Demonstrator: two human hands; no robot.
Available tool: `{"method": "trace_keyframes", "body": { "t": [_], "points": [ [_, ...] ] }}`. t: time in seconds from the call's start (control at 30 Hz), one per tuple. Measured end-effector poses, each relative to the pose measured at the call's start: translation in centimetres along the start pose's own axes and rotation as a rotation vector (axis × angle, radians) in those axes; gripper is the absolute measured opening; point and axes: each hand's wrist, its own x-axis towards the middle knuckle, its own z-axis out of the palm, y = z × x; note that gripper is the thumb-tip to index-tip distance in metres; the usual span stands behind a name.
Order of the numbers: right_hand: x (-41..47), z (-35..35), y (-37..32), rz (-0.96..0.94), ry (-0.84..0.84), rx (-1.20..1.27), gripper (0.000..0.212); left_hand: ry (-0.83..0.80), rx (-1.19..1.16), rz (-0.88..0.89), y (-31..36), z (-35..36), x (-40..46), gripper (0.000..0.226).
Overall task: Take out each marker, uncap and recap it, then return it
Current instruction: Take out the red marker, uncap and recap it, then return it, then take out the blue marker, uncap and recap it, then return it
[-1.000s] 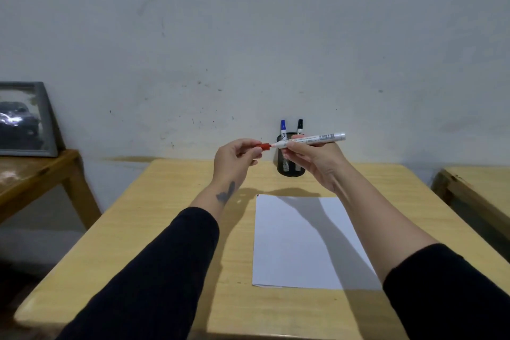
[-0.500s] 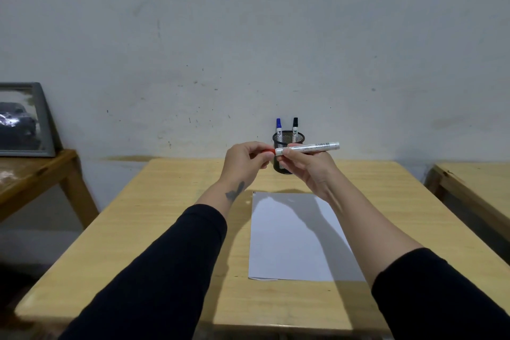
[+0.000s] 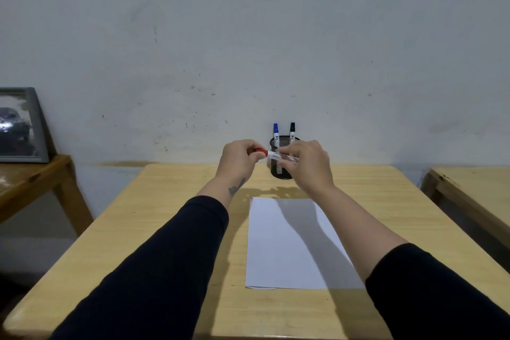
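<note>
Head view finding: your left hand (image 3: 240,159) is closed on the red cap (image 3: 260,151), and your right hand (image 3: 306,164) is wrapped around the white barrel of the red marker (image 3: 273,154). The marker is held in the air, just in front of the mesh pen cup (image 3: 281,171) at the far end of the table (image 3: 171,229). Cap and barrel appear joined, which I judge to be the recapping stage. To finish it properly, push both hands straight toward each other along the barrel, without bending (a skewed push may leave the cap loose). The long axis lies nearly level, left to right, cap end pointing left. Blue marker (image 3: 275,132) and black marker (image 3: 292,131) stand upright in the cup.
</note>
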Motion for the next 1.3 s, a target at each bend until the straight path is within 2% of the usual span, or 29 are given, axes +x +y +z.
{"method": "trace_keyframes", "body": {
  "t": [0.1, 0.23, 0.33, 0.43, 0.53, 0.6, 0.7, 0.77, 0.8, 0.9, 0.93, 1.0, 1.07, 1.17, 1.23, 1.3],
  "points": [
    [0.8, 0.5, 0.0, -0.009, 0.033, 0.013, 0.021, 0.009, -0.029, 0.024, 0.6, 1.1, 0.6, 0.015],
    [3.6, 0.1, 0.5, 0.111, 0.127, 0.187, 0.02, 0.05, -0.106, -0.02, 0.1, 2.7, 1.8, 0.048],
    [7.6, -0.9, 0.4, 0.141, 0.254, 0.292, 0.015, 0.056, -0.067, -0.062, -1.3, 4.9, 3.0, 0.062],
    [11.1, -0.5, 0.8, 0.191, 0.258, 0.345, 0.014, 0.031, -0.033, -0.086, -3.1, 7.2, 4.6, 0.073],
    [13.3, 1.2, 1.7, 0.247, 0.198, 0.284, 0.015, 0.04, -0.022, -0.065, -4.1, 8.9, 5.8, 0.079],
    [13.7, 2.6, 2.5, 0.278, 0.132, 0.218, 0.016, 0.049, -0.066, -0.043, -4.3, 9.8, 6.2, 0.078],
    [14.3, 5.5, 4.1, 0.347, -0.008, 0.076, 0.016, 0.054, -0.133, -0.033, -5.6, 11.1, 7.5, 0.059],
    [14.4, 6.6, 4.5, 0.366, -0.065, -0.012, 0.011, 0.04, -0.192, -0.035, -6.3, 11.6, 7.8, 0.056],
    [14.5, 6.9, 4.5, 0.372, -0.075, -0.054, 0.01, 0.033, -0.215, -0.033, -6.4, 11.7, 7.8, 0.059],
    [14.6, 7.2, 4.6, 0.384, -0.082, -0.125, 0.025, 0.039, -0.25, -0.028, -6.9, 11.9, 7.7, 0.063],
    [14.5, 7.0, 4.4, 0.376, -0.072, -0.123, 0.023, 0.041, -0.254, -0.026, -6.9, 11.9, 7.7, 0.062],
    [14.6, 6.8, 4.2, 0.346, -0.019, -0.105, 0.006, 0.038, -0.255, -0.028, -6.8, 11.9, 7.6, 0.063],
    [14.8, 6.9, 3.8, 0.321, 0.01, -0.067, 0.012, 0.03, -0.254, -0.046, -6.8, 11.9, 7.5, 0.064],
    [14.7, 7.3, 3.2, 0.323, -0.08, -0.052, 0.014, 0.024, -0.269, -0.07, -6.6, 11.8, 7.5, 0.063],
    [14.6, 7.7, 3.0, 0.324, -0.122, -0.091, 0.008, 0.022, -0.277, -0.076, -6.4, 11.7, 7.4, 0.059],
    [14.4, 8.2, 3.0, 0.331, -0.121, -0.139, 0.018, 0.016, -0.319, -0.104, -6.1, 11.7, 7.2, 0.054]
  ]
}}
